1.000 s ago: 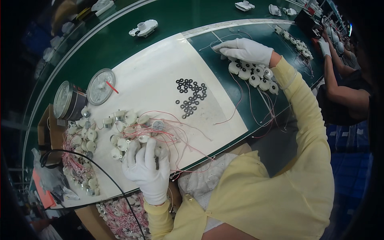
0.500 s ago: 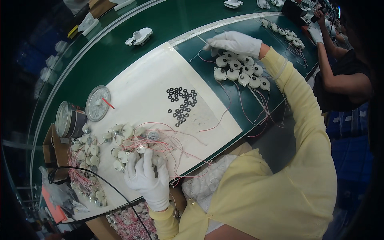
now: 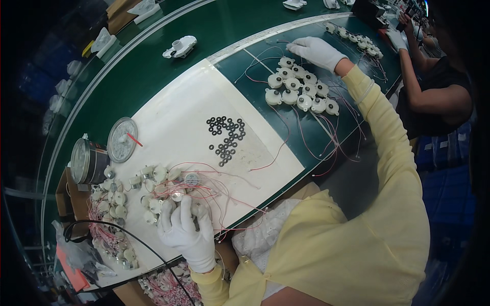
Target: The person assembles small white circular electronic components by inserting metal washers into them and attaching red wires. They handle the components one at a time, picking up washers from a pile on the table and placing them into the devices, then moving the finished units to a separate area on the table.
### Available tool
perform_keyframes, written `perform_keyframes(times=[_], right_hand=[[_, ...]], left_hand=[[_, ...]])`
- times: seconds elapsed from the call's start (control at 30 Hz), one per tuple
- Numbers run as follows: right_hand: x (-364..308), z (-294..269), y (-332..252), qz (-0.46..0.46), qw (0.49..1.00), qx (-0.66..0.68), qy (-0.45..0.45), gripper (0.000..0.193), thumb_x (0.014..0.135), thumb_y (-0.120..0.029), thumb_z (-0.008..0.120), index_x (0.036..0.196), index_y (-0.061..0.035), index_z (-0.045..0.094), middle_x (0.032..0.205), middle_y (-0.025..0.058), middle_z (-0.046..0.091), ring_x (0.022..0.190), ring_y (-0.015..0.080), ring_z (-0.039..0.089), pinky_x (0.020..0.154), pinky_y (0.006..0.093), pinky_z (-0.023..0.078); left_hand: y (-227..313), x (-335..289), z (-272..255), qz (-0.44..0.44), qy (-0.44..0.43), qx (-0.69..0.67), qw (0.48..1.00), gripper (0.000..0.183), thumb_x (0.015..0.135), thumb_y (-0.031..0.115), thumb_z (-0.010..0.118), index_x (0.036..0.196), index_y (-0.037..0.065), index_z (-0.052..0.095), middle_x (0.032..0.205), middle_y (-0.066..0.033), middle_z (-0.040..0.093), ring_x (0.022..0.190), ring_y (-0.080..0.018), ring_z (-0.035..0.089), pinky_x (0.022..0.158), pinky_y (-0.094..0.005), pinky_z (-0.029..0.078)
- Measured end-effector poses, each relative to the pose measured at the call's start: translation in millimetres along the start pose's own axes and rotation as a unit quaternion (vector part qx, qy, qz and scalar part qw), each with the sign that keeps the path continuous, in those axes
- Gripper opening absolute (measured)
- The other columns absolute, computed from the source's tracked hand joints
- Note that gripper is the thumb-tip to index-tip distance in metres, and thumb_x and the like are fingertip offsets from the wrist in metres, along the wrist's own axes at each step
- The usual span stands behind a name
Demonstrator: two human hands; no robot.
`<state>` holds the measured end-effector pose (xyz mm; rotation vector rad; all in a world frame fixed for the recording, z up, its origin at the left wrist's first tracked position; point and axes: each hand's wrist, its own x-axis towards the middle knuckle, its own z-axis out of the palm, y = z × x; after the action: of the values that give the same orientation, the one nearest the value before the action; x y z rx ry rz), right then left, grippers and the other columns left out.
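Observation:
My right hand (image 3: pixel 319 52), in a white glove, is stretched out flat and empty just beyond a group of round white motors (image 3: pixel 289 97) on the green tabletop. Each motor carries a black ring on top and trails thin red and white wires. My left hand (image 3: pixel 188 229), also gloved, has its fingers curled over the near side of a pile of similar motors (image 3: pixel 160 174) without rings. Its fingertips close around a small motor (image 3: pixel 177 196), partly hidden by the fingers. Loose black rings (image 3: pixel 223 148) lie scattered on the white sheet (image 3: pixel 168 120) between the hands.
An open tin (image 3: pixel 92 160) and its round lid (image 3: pixel 122 140) with a red stick stand at left. More wired motors (image 3: pixel 115 204) heap beside a carton (image 3: pixel 71 199). A black cable (image 3: pixel 127 232) crosses the near left corner. A co-worker's gloved hand (image 3: pixel 396 40) is at far right.
My right hand has drawn away to the right with its fingers straightened, and a ringed motor now shows where it was. My left hand stays at the pile. The view has shifted slightly.

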<state>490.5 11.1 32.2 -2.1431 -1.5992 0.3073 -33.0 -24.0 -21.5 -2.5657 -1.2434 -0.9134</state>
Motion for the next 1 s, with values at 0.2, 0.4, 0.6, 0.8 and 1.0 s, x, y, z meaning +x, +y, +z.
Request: perform_keyframes(times=[0.2, 0.4, 0.6, 0.8, 1.0], right_hand=[[-3, 3, -14, -0.023, 0.999, -0.046, -0.008, 0.048, 0.104, -0.043, 0.058, 0.129, -0.0045, 0.073, 0.117, 0.0182, 0.076, 0.106, 0.0328, 0.071, 0.098, 0.0386, 0.053], [-17, -5, -79, -0.099, 0.983, 0.093, 0.124, 0.039, 0.108, -0.032, 0.056, 0.132, -0.0063, 0.073, 0.11, 0.0073, 0.079, 0.085, 0.0122, 0.066, 0.079, 0.0266, 0.052], [-79, 21, -176, -0.212, 0.926, 0.31, -0.046, 0.05, 0.113, -0.034, 0.041, 0.138, -0.0013, 0.068, 0.121, 0.0087, 0.075, 0.078, 0.0064, 0.058, 0.076, 0.0223, 0.048], [-156, 85, -246, -0.103, 0.714, 0.526, -0.45, 0.061, 0.113, -0.055, 0.041, 0.128, -0.0032, 0.071, 0.113, 0.0064, 0.073, 0.085, 0.0124, 0.063, 0.078, 0.0269, 0.051], [-147, 66, -254, 0.044, 0.75, 0.416, -0.512, 0.058, 0.114, -0.052, 0.039, 0.115, -0.0029, 0.07, 0.085, 0.0026, 0.066, 0.078, 0.0148, 0.061, 0.072, 0.0285, 0.049]], left_hand=[[0, 3, 1, 0.027, 0.002, 0.012, 1.0, 0.042, 0.084, 0.022, 0.08, 0.123, 0.014, 0.07, 0.096, -0.0065, 0.07, 0.109, -0.0375, 0.065, 0.091, -0.0515, 0.048], [3, 0, -2, 0.012, 0.034, 0.024, 0.999, 0.046, 0.075, 0.021, 0.084, 0.119, 0.015, 0.07, 0.1, -0.0038, 0.069, 0.114, -0.038, 0.064, 0.097, -0.0523, 0.045], [47, 9, -52, 0.05, 0.067, -0.023, 0.996, 0.028, 0.071, 0.032, 0.081, 0.096, 0.026, 0.069, 0.103, 0.003, 0.066, 0.113, -0.0301, 0.059, 0.101, -0.0482, 0.041], [56, 14, -49, 0.118, 0.148, -0.065, 0.98, 0.013, 0.079, 0.031, 0.074, 0.091, 0.03, 0.068, 0.109, 0.0056, 0.064, 0.108, -0.0231, 0.059, 0.088, -0.0422, 0.044], [56, 23, -38, 0.038, 0.147, -0.072, 0.986, 0.021, 0.086, 0.025, 0.072, 0.106, 0.024, 0.075, 0.115, -0.0011, 0.065, 0.111, -0.0284, 0.06, 0.089, -0.0426, 0.046]])
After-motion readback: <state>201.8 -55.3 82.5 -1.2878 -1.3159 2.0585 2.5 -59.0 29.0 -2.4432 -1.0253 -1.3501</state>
